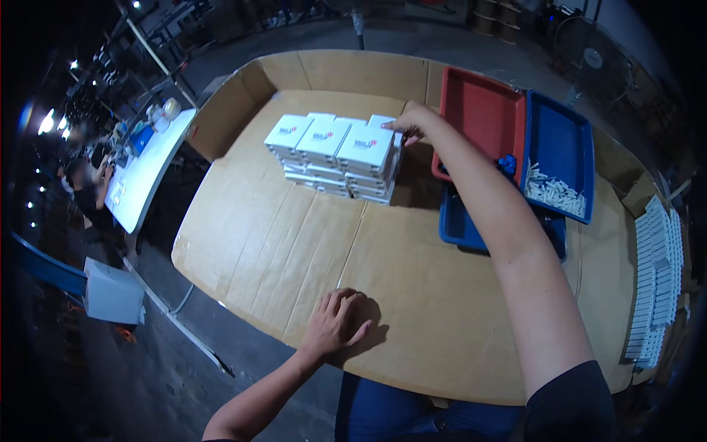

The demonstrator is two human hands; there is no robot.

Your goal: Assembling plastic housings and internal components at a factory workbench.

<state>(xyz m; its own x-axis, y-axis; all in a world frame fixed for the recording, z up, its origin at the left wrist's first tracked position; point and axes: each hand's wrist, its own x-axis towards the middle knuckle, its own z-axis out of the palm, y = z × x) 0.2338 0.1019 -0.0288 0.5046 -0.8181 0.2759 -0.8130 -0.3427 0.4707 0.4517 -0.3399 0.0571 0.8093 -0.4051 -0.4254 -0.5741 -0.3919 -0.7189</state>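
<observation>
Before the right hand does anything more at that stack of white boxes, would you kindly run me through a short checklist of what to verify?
1. Right hand reaches the stack of white boxes: ok, its fingers touch the far right top box.
2. Grip on that box: cannot tell, the fingers are partly hidden.
3. Stack looks straight: ok, the rows sit level with no box tipping.
4. Left hand out of the way: ok, flat on the cardboard table near the front edge.
5. Red tray clear of the arm: ok, beside it and apart.
</observation>
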